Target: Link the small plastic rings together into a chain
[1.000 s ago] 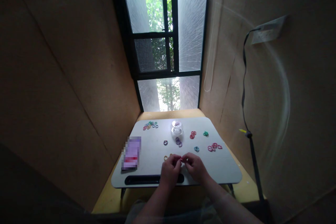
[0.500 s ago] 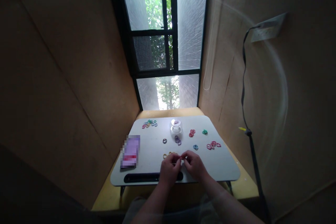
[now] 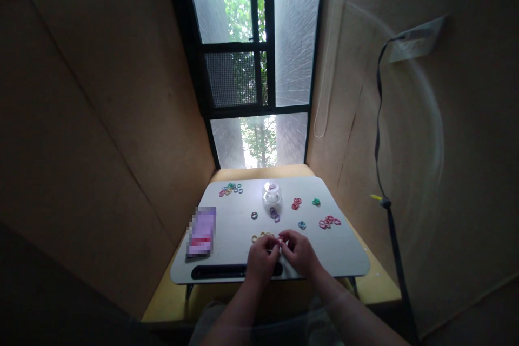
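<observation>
enclosing walls: i see brown boards (image 3: 101,65) on both sides, dim at the edges of my feed.
window: tall, dark-framed (image 3: 271,81), straight ahead, leaves showing outside.
table: white, low, round-cornered (image 3: 235,227), below the window.
cord: black (image 3: 378,119), hanging down the right wall.
slot: long and black (image 3: 219,271), along the table's near edge, partly behind the left forearm.
left hand: over the near middle of the table (image 3: 261,257), thumb and forefinger pinching a small red piece.
right hand: just beside it (image 3: 299,253), fingertips meeting the left's and pinching that same piece.
purple rectangle: blurred out for me (image 3: 203,230), at the table's left side.
container: clear and round (image 3: 271,194), at the far middle.
mixed rings: heaped (image 3: 231,190) in the far left corner.
red rings: one bunch (image 3: 330,223) at the right, another (image 3: 297,204) right of the container.
yellow rings: just beyond the left hand (image 3: 254,239), partly hidden by it.
purple rings: just in front of the container (image 3: 274,214).
blue rings: a little cluster (image 3: 301,225) beyond the right hand.
green rings: small clump (image 3: 315,202), farther right.
dark ring: left of the purple ones (image 3: 254,215).
red piece: between both hands' fingertips (image 3: 280,239); too small for me to tell its shape.
</observation>
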Action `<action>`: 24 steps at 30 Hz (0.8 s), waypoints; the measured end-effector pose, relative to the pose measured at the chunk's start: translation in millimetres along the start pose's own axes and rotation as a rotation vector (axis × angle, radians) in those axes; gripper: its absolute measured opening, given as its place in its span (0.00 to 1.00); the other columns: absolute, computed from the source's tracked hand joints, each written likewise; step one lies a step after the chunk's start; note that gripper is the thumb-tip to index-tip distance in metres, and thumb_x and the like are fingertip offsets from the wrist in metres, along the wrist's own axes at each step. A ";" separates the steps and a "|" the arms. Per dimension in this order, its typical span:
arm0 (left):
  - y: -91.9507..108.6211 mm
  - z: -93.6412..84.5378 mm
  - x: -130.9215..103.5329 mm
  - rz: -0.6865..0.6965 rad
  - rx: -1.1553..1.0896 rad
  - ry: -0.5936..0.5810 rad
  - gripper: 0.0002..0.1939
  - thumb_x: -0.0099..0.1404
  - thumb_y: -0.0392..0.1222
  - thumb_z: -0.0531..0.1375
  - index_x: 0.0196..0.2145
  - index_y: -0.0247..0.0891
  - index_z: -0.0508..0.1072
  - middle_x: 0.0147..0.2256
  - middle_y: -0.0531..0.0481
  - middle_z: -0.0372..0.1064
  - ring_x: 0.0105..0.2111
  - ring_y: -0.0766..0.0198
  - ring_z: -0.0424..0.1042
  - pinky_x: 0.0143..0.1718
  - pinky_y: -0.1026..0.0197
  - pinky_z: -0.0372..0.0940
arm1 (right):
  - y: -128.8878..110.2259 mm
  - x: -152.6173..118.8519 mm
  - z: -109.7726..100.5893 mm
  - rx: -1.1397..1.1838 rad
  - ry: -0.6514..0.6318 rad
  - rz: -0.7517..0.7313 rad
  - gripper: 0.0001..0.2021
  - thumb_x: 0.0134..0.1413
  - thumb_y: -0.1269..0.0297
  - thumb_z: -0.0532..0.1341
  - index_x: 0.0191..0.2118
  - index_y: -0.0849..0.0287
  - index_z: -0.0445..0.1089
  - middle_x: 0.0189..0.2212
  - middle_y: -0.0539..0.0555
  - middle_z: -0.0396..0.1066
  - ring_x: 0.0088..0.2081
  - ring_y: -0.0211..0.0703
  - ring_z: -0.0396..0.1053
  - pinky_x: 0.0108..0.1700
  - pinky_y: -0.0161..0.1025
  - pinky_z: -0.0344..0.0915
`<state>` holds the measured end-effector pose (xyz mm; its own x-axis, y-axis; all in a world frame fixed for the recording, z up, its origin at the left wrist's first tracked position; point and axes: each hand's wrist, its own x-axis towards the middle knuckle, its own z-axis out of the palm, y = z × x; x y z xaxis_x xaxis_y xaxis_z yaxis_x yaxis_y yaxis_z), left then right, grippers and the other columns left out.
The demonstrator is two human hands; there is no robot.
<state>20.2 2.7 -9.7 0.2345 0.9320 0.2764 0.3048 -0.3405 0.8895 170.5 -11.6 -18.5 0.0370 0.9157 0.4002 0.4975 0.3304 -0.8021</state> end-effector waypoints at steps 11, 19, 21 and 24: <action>1.1 0.2 -0.1 0.013 0.061 0.009 0.06 0.60 0.39 0.57 0.31 0.39 0.73 0.30 0.51 0.73 0.31 0.64 0.71 0.35 0.63 0.64 | -4.7 0.6 -1.1 -0.025 -0.007 -0.005 0.04 0.53 0.68 0.58 0.32 0.59 0.71 0.26 0.50 0.70 0.24 0.36 0.64 0.28 0.33 0.62; -0.8 1.9 -0.8 -0.017 0.088 0.044 0.04 0.60 0.40 0.59 0.31 0.39 0.72 0.29 0.52 0.73 0.30 0.65 0.72 0.35 0.63 0.64 | 1.8 0.8 -0.5 -0.034 -0.007 -0.016 0.04 0.50 0.70 0.57 0.32 0.58 0.69 0.26 0.49 0.69 0.24 0.36 0.63 0.28 0.33 0.61; -0.5 2.3 -1.1 -0.031 0.068 0.054 0.06 0.59 0.40 0.59 0.35 0.38 0.72 0.31 0.51 0.74 0.31 0.64 0.73 0.35 0.62 0.65 | 2.6 0.7 -1.0 -0.032 -0.012 -0.022 0.04 0.50 0.70 0.57 0.32 0.58 0.69 0.26 0.49 0.69 0.25 0.36 0.64 0.29 0.34 0.62; -0.3 2.4 -1.0 -0.020 0.068 0.036 0.10 0.60 0.40 0.59 0.39 0.38 0.74 0.33 0.49 0.75 0.32 0.63 0.73 0.37 0.61 0.67 | 3.2 0.3 -1.5 -0.037 -0.014 -0.022 0.04 0.50 0.70 0.57 0.32 0.58 0.69 0.27 0.50 0.70 0.25 0.37 0.64 0.29 0.34 0.62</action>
<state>22.1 1.6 -11.1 0.1945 0.9423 0.2724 0.3711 -0.3278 0.8688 173.4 -10.6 -20.2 0.0139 0.9114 0.4113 0.5296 0.3421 -0.7762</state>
